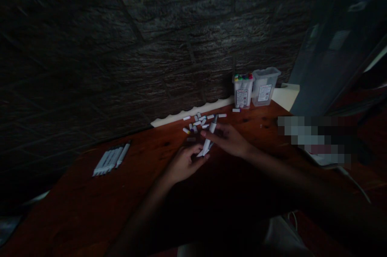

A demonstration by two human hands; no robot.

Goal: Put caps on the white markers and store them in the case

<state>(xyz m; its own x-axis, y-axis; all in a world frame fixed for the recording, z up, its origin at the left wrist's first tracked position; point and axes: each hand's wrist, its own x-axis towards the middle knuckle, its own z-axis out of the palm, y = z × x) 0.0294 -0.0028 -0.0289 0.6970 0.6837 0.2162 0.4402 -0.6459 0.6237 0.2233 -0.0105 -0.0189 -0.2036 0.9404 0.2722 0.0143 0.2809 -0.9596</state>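
Note:
In dim light, my right hand [231, 140] is closed around a white marker [209, 138], whose dark tip end points up and away. My left hand [184, 164] pinches at the marker's lower end. More white pieces show between the fingers there, too dark to tell apart. Just beyond the hands, several loose white marker caps [197, 123] with coloured ends lie scattered on the wooden table [145, 164]. Over to the left, several uncapped-looking markers [110, 159] are laid side by side in a slanting row.
At the back right stand a clear box of markers [242, 95] with coloured ends and an open clear box [266, 88]. A pale wavy-edged strip [193, 110] runs along the dark stone wall [169, 47]. To the right, a blurred-out object has a white cable [356, 184].

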